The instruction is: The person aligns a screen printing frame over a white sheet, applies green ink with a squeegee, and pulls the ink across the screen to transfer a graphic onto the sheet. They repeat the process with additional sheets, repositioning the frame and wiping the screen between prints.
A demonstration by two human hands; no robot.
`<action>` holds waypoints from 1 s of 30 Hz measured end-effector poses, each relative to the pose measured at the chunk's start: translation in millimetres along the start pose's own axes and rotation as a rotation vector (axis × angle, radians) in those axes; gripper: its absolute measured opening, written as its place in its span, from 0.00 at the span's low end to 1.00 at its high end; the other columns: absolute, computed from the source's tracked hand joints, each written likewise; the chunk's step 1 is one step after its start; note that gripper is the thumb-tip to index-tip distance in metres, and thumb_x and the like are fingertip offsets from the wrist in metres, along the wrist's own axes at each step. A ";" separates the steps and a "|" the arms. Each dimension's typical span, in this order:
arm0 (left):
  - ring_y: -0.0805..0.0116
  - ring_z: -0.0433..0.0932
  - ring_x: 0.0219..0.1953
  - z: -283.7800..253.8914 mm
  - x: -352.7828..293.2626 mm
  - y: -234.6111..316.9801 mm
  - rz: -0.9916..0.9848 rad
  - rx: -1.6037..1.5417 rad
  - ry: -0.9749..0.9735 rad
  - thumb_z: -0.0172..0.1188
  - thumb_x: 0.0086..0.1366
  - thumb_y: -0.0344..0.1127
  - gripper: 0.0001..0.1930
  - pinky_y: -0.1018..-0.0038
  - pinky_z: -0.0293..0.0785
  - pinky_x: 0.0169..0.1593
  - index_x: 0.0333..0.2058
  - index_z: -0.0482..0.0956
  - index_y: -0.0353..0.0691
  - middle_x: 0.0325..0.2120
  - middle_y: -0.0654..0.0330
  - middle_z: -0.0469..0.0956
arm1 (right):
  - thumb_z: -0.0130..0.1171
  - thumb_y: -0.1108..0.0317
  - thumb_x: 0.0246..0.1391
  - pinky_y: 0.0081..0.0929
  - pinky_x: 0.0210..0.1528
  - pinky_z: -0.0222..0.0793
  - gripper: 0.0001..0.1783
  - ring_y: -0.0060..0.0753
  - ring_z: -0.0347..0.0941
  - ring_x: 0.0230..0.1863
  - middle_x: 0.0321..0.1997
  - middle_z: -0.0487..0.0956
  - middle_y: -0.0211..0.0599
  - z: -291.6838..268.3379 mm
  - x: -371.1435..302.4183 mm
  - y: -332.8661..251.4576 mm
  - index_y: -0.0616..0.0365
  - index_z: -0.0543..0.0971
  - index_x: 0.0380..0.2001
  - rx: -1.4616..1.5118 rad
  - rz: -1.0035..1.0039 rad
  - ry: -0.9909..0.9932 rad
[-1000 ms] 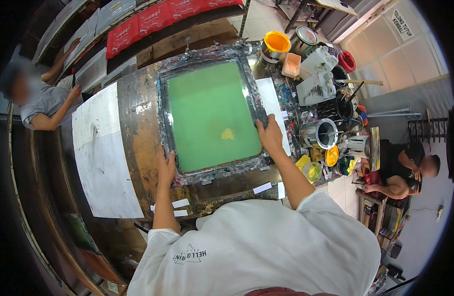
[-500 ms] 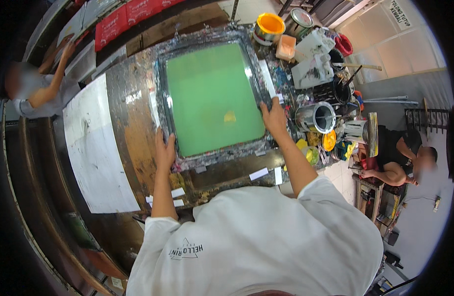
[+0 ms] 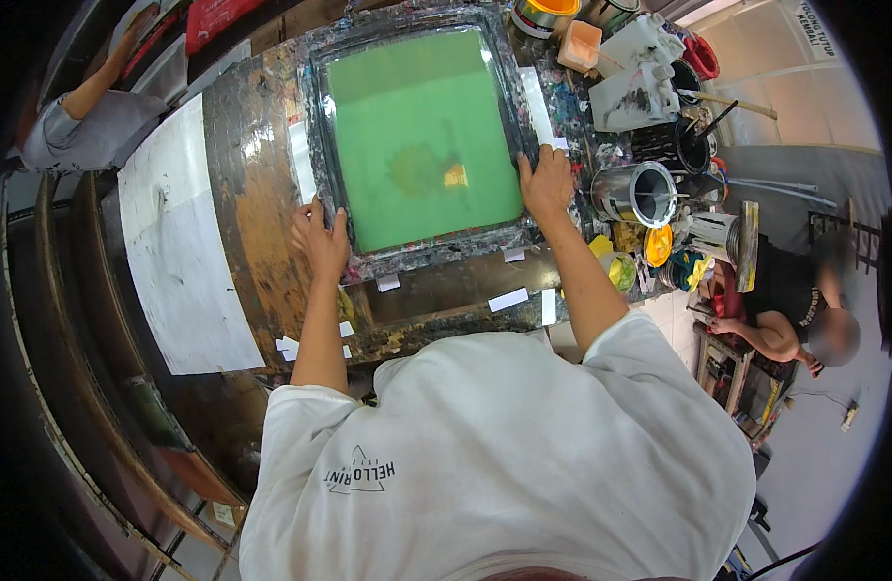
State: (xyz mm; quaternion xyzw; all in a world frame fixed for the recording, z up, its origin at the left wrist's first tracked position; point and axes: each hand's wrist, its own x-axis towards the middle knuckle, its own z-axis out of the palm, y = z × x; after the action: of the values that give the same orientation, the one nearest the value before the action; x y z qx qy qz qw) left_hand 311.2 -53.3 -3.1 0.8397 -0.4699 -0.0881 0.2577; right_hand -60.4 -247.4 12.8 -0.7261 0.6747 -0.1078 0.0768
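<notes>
A screen printing frame (image 3: 520, 126) with dark, ink-stained edges and green mesh lies on the worktable in front of me. Through the mesh shows a faint brownish patch, with a small bright yellow spot beside it. At the frame's lower left edge my left hand (image 3: 322, 242) grips the side, thumb and fingers bent against it. My right hand (image 3: 549, 189) holds the opposite side a little farther up, its thumb against the frame and fingers along the outer edge. White paper strips (image 3: 537, 107) lie beside the frame on both sides.
Stained worktable (image 3: 252, 213) carries a long white sheet (image 3: 189, 261) at left. On the right crowd an open paint can (image 3: 649, 194), white jugs (image 3: 635, 92) and an orange tub (image 3: 579, 46). One co-worker (image 3: 83, 136) is at far left, another (image 3: 785, 310) sits at right.
My view has shifted, so the table sits higher in the picture. The brownish patch under the mesh has come into sight. My left fingers are more bent; both hands stay at the frame.
</notes>
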 end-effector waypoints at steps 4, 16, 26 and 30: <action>0.42 0.63 0.64 3.9 -0.8 -4.9 -0.001 0.027 -0.027 0.65 0.72 0.50 0.34 0.46 0.53 0.69 0.69 0.73 0.36 0.60 0.45 0.68 | 0.64 0.47 0.65 0.53 0.51 0.77 0.26 0.58 0.77 0.51 0.46 0.77 0.52 9.3 -2.1 3.8 0.62 0.78 0.47 0.029 -0.007 0.025; 0.42 0.66 0.64 -4.3 4.1 3.3 -0.001 0.133 -0.053 0.67 0.70 0.56 0.40 0.48 0.58 0.70 0.69 0.71 0.29 0.60 0.43 0.70 | 0.69 0.48 0.62 0.53 0.60 0.69 0.36 0.63 0.73 0.56 0.52 0.76 0.60 0.8 -12.9 22.4 0.70 0.75 0.57 0.328 -0.089 0.047; 0.40 0.72 0.63 -14.5 -4.9 19.4 0.058 0.139 -0.002 0.72 0.66 0.57 0.39 0.49 0.65 0.68 0.59 0.79 0.25 0.60 0.41 0.74 | 0.68 0.50 0.62 0.53 0.69 0.63 0.40 0.64 0.68 0.65 0.62 0.74 0.61 -19.0 -57.4 40.5 0.72 0.72 0.65 0.354 -0.107 0.078; 0.40 0.72 0.63 -9.7 -2.3 14.7 0.116 0.148 0.030 0.71 0.66 0.58 0.38 0.48 0.66 0.68 0.59 0.79 0.25 0.59 0.42 0.75 | 0.65 0.49 0.65 0.54 0.75 0.58 0.40 0.64 0.64 0.72 0.71 0.70 0.60 -23.4 -69.8 55.7 0.71 0.71 0.68 0.207 -0.305 0.066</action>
State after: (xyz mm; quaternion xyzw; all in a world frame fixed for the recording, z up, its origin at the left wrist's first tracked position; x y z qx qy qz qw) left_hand 302.8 -54.2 12.6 0.8291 -0.5188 -0.0255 0.2069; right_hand -124.7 -181.3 17.3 -0.8041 0.5444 -0.2110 0.1117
